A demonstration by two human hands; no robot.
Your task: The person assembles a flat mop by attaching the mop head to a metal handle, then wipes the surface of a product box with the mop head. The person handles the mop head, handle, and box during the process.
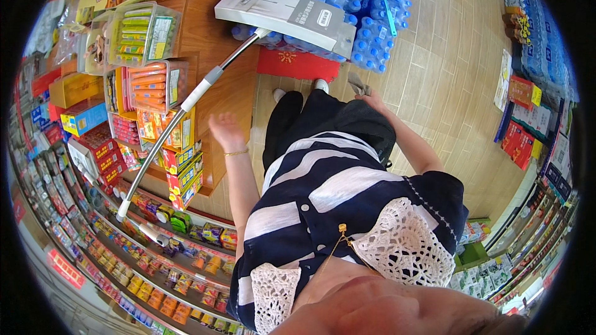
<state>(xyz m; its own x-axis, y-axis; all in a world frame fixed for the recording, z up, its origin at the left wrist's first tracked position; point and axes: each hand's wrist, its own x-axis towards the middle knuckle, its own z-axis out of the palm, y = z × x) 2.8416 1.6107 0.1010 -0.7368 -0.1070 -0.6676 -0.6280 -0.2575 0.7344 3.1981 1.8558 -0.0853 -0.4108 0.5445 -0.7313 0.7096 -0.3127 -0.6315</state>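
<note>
My left hand (pixel 225 131) is raised beside the edge of the wooden counter (pixel 217 84), slightly blurred, with its fingers apart and nothing in them. A gold bracelet circles that wrist. Low at my right side, my right hand (pixel 374 100) is closed on a small grey cloth (pixel 358 84). Across the counter slants a long white and silver mop pole (pixel 186 104), apart from both hands. Its far end meets a flat grey and white box (pixel 288 15) with a mop pictured on it. The near end has a white cap.
Clear tubs of wrapped sausages (pixel 149 87) and snack boxes (pixel 183 177) crowd the counter's left side. Shrink-wrapped water bottles (pixel 372 43) are stacked ahead, with a red box (pixel 298 65) below. Snack shelves (pixel 155 254) curve along the lower left. More goods (pixel 528 99) stand right of the tiled floor.
</note>
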